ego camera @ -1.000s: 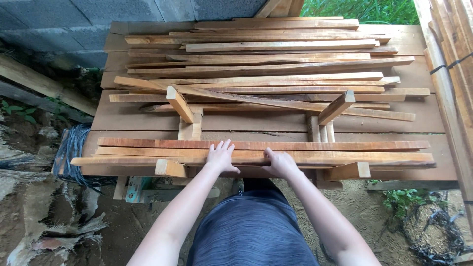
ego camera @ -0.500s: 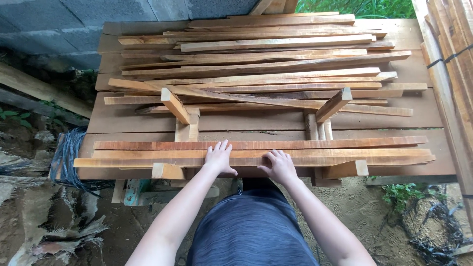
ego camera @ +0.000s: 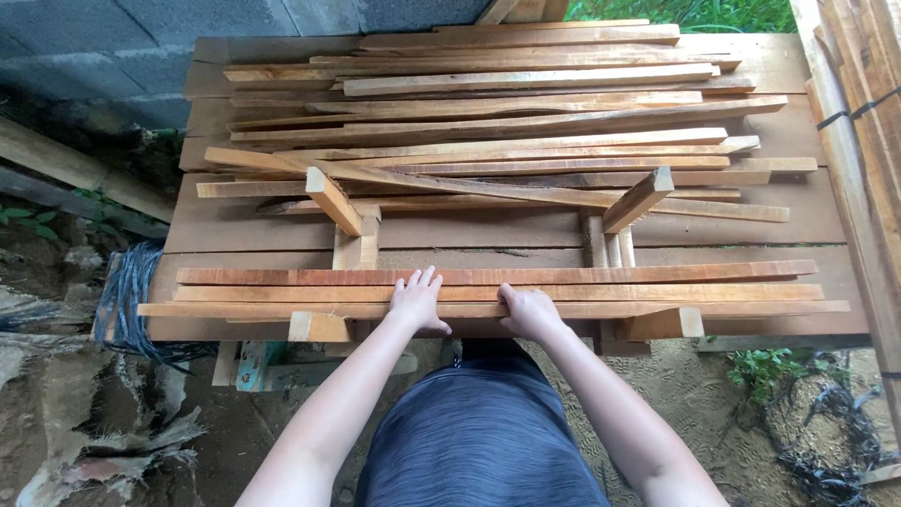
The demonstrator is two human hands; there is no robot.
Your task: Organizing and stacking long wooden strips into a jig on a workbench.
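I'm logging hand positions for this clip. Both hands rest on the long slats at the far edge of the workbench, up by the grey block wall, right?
Not quite. In the head view the left hand and right hand rest on the long slats at the near edge of the workbench, next to the person's body; the block wall is at the far side.

Your left hand (ego camera: pixel 418 300) and right hand (ego camera: pixel 530 313) hide part of the near slats (ego camera: pixel 657 291). The stacked boards (ego camera: pixel 868 141) on your right run off the frame.

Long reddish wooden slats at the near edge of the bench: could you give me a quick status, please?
Left hand flat, fingers spread, on the long reddish wooden slats. Right hand curled over their near edge. Three slats side by side between short angled wooden stops. Loose slat pile behind, apart.
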